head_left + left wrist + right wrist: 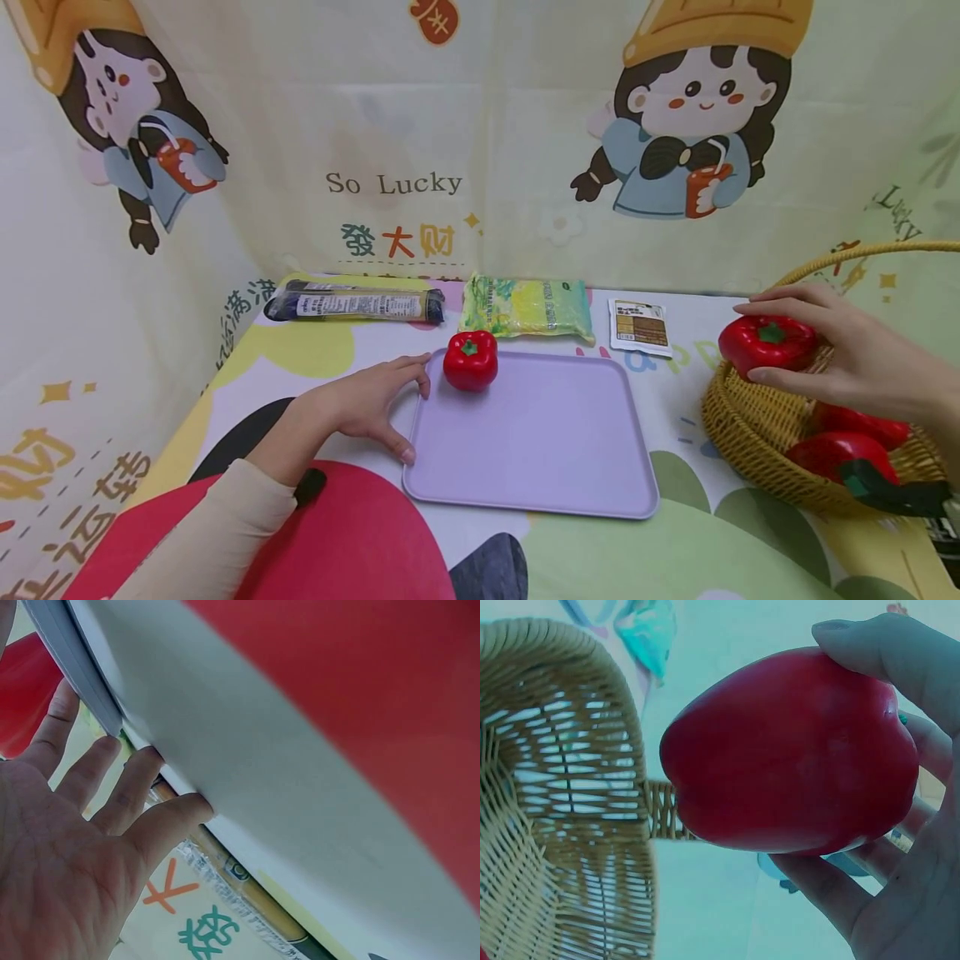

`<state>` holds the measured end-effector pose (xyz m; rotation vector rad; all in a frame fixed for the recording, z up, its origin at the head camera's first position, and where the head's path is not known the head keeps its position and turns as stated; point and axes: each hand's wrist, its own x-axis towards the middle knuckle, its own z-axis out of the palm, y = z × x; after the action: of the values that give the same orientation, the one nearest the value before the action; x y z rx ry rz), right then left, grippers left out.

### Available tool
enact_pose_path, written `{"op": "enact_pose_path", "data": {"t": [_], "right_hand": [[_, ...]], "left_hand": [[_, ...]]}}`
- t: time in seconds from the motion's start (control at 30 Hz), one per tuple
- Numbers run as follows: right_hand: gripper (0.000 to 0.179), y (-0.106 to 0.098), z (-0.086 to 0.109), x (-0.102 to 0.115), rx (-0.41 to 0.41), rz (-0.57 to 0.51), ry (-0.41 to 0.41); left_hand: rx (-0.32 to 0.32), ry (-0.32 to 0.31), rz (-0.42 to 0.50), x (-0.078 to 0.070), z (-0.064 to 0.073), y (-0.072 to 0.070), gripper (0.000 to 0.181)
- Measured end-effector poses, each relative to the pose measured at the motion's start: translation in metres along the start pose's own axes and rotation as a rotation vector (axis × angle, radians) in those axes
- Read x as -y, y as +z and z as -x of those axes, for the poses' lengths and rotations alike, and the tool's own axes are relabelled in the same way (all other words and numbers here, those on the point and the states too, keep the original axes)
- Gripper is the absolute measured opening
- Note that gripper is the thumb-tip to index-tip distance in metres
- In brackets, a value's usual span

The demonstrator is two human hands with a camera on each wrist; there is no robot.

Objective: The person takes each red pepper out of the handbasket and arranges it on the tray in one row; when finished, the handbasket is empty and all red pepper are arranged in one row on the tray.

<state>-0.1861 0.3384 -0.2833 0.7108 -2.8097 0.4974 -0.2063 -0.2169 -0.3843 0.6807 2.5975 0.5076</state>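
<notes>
A red bell pepper (767, 343) with a green stem is held between the thumb and fingers of my right hand (862, 354), over the rim of the wicker basket (738, 442). The right wrist view shows this bell pepper (787, 754) large, its stem end towards the palm. My left hand (375, 408) lies at the left edge of the lavender tray (532, 433), fingers spread and the thumb by its side. In the left wrist view the left hand's fingers (97, 761) meet the tray's edge (71, 664). Another red bell pepper (470, 361) stands in the tray's back left corner.
More red pieces (843, 454) lie inside the basket, whose handle (862, 252) arches up at the right. Behind the tray are a dark wrapped pack (360, 302), a green-yellow packet (528, 308) and a small white sachet (640, 327). A printed cloth hangs behind.
</notes>
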Motion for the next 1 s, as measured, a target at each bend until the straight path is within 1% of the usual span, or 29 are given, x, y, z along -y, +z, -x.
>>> {"op": "enact_pose_path", "data": {"t": [0.5,0.77,1.0], "right_hand": [[0.08,0.007,-0.013,0.022,0.001,-0.064,-0.048],[0.081,0.015,-0.024,0.028,0.007,-0.097,-0.105],[0.081,0.023,-0.029,0.033,0.012,-0.106,-0.135]], "left_hand": [[0.008,-0.016,0.004,-0.003,0.001,-0.001,0.076],[0.012,-0.016,0.006,-0.003,0.0,-0.002,0.075],[0.011,-0.02,0.007,-0.003,0.0,-0.001,0.075]]}}
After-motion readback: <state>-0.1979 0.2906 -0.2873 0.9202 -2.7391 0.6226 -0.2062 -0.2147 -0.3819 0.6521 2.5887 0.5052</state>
